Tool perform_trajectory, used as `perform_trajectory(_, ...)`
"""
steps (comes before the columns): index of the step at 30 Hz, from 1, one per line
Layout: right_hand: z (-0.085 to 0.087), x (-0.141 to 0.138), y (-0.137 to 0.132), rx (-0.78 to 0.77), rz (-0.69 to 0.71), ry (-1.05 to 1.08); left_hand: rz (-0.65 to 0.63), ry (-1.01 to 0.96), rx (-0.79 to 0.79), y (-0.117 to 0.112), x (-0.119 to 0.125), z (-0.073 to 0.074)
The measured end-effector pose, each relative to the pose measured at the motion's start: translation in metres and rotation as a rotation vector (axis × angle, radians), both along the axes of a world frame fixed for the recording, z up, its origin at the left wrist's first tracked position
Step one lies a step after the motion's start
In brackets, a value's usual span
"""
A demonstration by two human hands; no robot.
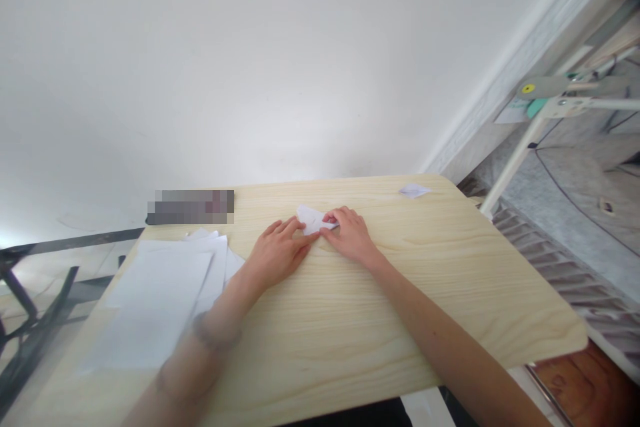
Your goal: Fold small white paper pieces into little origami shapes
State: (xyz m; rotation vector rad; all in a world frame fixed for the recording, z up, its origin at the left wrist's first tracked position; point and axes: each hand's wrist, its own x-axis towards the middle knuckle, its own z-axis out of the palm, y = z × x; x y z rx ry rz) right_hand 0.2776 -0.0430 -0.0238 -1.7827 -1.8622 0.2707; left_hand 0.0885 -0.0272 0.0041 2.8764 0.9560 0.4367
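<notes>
Since everything's spread over one pale wood-grain surface [450, 293], here's what's around me. Off to my left there's a messy, overlapping bunch of loose white sheets [155, 300], and my left forearm, with a dark band [217, 331] on the wrist, crosses in front of part of them. Behind those, near the far left corner, sits a dark item [193, 208] that's all blocky pixels, so no clue what it is. Over by the far right corner lies a small folded paper shape [414, 191], pointy at both ends, well apart from my hands. Plain white wall [300, 80] behind it all, white metal frame [515, 160] off to the right.

The folded piece [311, 217] I'm on is white paper, small and angular, around the middle of the surface toward the far side. My fingers hide its near edge and right end.

As for hands: my left grip [280, 250] is fairly spread, thumb and forefinger apart, tips touching the paper's left and near edges. My right grip [350, 235] is pinched onto the right end, thumb nearest me, forefinger curled in, other fingers tucked behind.
</notes>
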Motion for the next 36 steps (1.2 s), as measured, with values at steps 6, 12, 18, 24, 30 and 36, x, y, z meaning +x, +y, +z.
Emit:
perform_trajectory(6, 0.003, 0.014, 0.004, -0.075, 0.086, 0.213, 0.010, 0.006, -0.003, 0.000, -0.001, 0.000)
perform_trajectory(12, 0.008, 0.025, 0.007, -0.124, 0.127, 0.334, -0.002, 0.030, -0.027, 0.002, -0.003, 0.001)
perform_trajectory(18, 0.006, 0.020, 0.006, -0.119, 0.085, 0.321, -0.058, 0.006, -0.040, 0.006, -0.009, 0.000)
perform_trajectory(24, 0.002, 0.005, 0.002, -0.037, -0.003, 0.129, -0.036, -0.007, -0.031, 0.005, -0.007, -0.001)
perform_trajectory(30, 0.002, 0.020, 0.005, -0.094, 0.098, 0.270, -0.035, -0.006, -0.061, 0.006, -0.008, 0.000)
perform_trajectory(36, 0.003, 0.013, -0.001, -0.029, 0.035, 0.147, -0.053, -0.069, -0.115, 0.007, -0.009, 0.003)
